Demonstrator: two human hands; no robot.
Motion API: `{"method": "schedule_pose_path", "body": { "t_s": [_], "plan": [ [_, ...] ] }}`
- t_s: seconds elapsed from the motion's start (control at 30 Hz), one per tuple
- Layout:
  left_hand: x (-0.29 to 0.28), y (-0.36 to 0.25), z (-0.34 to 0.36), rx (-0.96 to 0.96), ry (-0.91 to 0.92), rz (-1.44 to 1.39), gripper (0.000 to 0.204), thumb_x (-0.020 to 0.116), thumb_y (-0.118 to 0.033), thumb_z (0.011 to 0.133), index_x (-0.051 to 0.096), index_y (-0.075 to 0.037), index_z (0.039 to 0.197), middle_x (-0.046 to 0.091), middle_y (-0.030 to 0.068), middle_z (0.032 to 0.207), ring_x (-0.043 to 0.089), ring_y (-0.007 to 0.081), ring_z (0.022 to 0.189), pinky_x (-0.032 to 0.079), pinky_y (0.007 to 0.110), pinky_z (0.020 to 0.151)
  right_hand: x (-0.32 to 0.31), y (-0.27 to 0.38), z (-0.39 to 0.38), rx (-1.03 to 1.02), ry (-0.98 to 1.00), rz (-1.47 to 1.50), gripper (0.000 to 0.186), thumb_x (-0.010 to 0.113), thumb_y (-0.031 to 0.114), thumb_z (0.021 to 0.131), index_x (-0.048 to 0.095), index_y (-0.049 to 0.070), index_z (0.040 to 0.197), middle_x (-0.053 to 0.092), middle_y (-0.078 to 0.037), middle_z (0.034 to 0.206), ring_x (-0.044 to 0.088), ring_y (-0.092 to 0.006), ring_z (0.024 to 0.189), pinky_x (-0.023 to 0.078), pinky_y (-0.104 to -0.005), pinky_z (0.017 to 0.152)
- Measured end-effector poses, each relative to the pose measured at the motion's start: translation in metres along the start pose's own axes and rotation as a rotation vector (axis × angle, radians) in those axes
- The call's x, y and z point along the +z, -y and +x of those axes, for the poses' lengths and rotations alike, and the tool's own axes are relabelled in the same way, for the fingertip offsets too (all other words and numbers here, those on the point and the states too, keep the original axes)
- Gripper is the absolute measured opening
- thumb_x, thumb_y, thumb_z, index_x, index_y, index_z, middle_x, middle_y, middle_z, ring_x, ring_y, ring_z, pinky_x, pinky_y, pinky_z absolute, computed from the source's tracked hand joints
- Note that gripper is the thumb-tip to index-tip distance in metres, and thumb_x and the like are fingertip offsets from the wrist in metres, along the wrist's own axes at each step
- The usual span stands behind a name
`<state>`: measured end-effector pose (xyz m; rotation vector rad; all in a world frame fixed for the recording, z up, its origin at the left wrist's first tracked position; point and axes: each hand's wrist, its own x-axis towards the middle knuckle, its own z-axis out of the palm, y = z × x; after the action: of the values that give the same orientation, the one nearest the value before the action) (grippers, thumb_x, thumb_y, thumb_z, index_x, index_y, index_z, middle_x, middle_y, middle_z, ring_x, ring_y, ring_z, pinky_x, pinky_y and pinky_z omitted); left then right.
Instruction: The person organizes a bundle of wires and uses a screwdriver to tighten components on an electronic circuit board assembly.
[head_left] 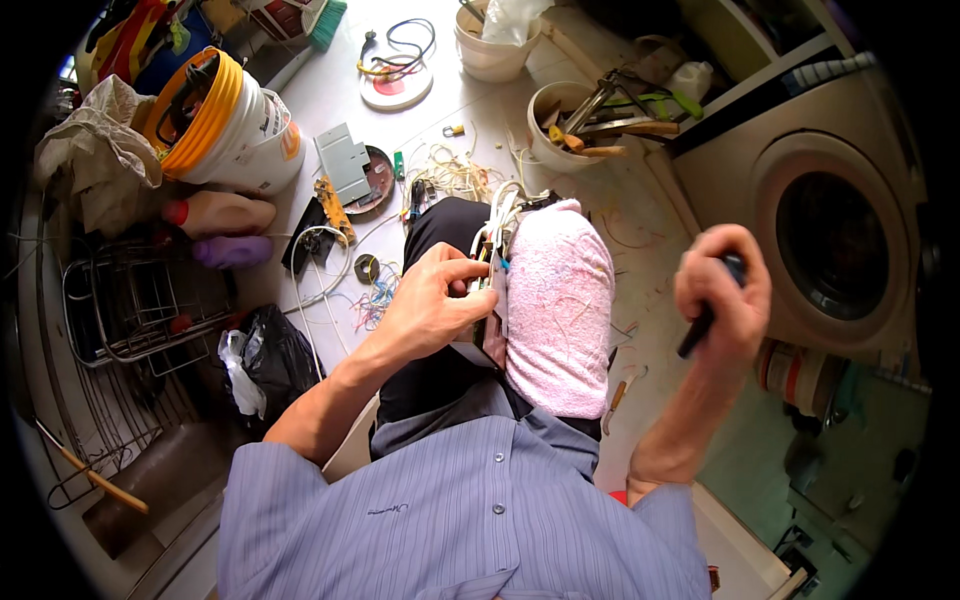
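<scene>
Between my thighs stands a narrow box-shaped device (pixel 487 338) with white wires (pixel 500 215) coming out of its far end. My left hand (pixel 432 303) grips its upper edge, thumb and fingers bent over it; the fingertips are partly hidden. A pink towel (pixel 560 310) covers my right thigh, beside the device, with thin wire scraps on it. Out to the right, raised away from my lap, my right hand (pixel 728 285) is closed around a black handle (pixel 697 332). Motion blurs that hand, and I cannot make out what kind of tool the handle belongs to.
Loose wires (pixel 455 175) and a grey metal plate (pixel 343 162) lie on the floor ahead. A tool bucket (pixel 560 125) stands beyond my knees, a white-and-yellow bucket (pixel 245 135) at left. A washing machine (pixel 800 220) is at right; a black bag (pixel 280 360) sits by my left elbow.
</scene>
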<state>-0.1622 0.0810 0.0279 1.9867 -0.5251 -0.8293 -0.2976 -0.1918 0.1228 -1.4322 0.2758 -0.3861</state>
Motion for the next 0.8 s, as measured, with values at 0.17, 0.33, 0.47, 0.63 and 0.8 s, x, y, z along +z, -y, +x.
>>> {"method": "schedule_pose_path", "body": {
  "t_s": [0.17,0.33,0.47,0.63,0.8],
  "plan": [
    [0.006,0.001,-0.001,0.014,-0.052,0.014,0.042,0.074,-0.026,0.085,0.073,0.003,0.115,0.055,0.0044,0.099,0.055,0.0103,0.080,0.049,0.027,0.068,0.066,-0.072,0.020,0.101,0.345,-0.578,0.017,0.068,0.014,0.089,0.067,-0.002,0.097,0.067,-0.014,0.081,0.066,-0.0222,0.072,0.052,-0.0340,0.068],
    [0.007,0.005,-0.006,-0.017,-0.080,-0.087,0.040,0.073,-0.022,0.085,0.073,0.004,0.115,0.055,0.0039,0.101,0.057,0.0091,0.076,0.050,0.025,0.063,0.089,-0.109,0.016,0.153,0.381,-0.636,0.019,0.071,0.014,0.088,0.070,-0.003,0.098,0.069,-0.008,0.077,0.059,-0.0119,0.066,0.048,-0.0288,0.061],
    [0.005,0.010,-0.003,0.006,-0.058,-0.126,0.036,0.072,-0.019,0.086,0.074,0.003,0.115,0.055,0.0035,0.103,0.056,0.0091,0.074,0.049,0.024,0.062,0.093,-0.110,0.014,0.135,0.339,-0.639,0.017,0.069,0.013,0.088,0.070,-0.002,0.095,0.067,-0.007,0.072,0.057,-0.0093,0.061,0.046,-0.0277,0.056],
    [0.005,0.007,-0.002,0.006,-0.045,-0.083,0.034,0.071,-0.020,0.085,0.075,0.001,0.112,0.056,0.0036,0.104,0.055,0.0090,0.077,0.048,0.025,0.069,0.092,-0.122,0.022,0.290,0.287,-0.491,0.019,0.069,0.017,0.084,0.069,-0.002,0.086,0.064,-0.011,0.066,0.061,-0.0150,0.058,0.048,-0.0318,0.056],
    [0.002,0.003,-0.004,-0.007,-0.077,-0.029,0.036,0.074,-0.020,0.081,0.074,-0.001,0.111,0.059,0.0057,0.103,0.059,0.0131,0.081,0.050,0.029,0.074,0.075,-0.103,0.034,0.386,0.206,-0.371,0.016,0.067,0.014,0.087,0.069,-0.001,0.083,0.063,-0.002,0.066,0.056,-0.0074,0.056,0.044,-0.0272,0.052]
  ]
}}
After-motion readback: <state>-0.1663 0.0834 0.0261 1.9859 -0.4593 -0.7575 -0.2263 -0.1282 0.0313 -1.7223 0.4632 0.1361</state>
